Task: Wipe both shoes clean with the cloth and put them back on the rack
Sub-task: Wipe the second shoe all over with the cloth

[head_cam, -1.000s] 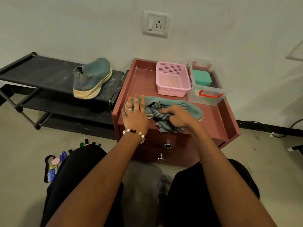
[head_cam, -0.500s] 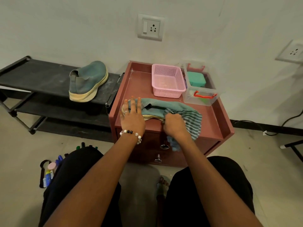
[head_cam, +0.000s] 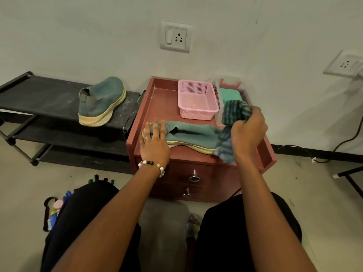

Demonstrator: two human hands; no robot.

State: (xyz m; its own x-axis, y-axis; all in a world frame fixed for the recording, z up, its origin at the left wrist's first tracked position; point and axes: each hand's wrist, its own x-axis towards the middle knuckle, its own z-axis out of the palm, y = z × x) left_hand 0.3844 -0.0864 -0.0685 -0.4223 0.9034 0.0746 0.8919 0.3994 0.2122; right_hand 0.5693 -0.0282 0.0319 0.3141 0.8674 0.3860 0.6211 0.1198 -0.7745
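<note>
The left hand (head_cam: 154,145) lies flat with straight fingers on the heel end of the teal knit slip-on shoe with a cream sole (head_cam: 193,134), pinning it on its side on the reddish-brown tabletop (head_cam: 161,107) of a small drawer unit. The right hand (head_cam: 248,132) is curled round the bunched blue-and-grey striped cloth (head_cam: 234,112) at the toe end, one fold raised, another hanging over the toe.

To wipe well, I would keep the flat hand pressing so the shoe cannot slide, draw the cloth in long strokes from toe to heel, then roll the shoe to reach the sole edge and far side.

The matching teal shoe (head_cam: 101,101) stands upright on the top shelf of the black metal-and-fabric shoe rack (head_cam: 45,95), just beside the unit. A pink perforated plastic basket (head_cam: 196,101) sits behind the shoe.
</note>
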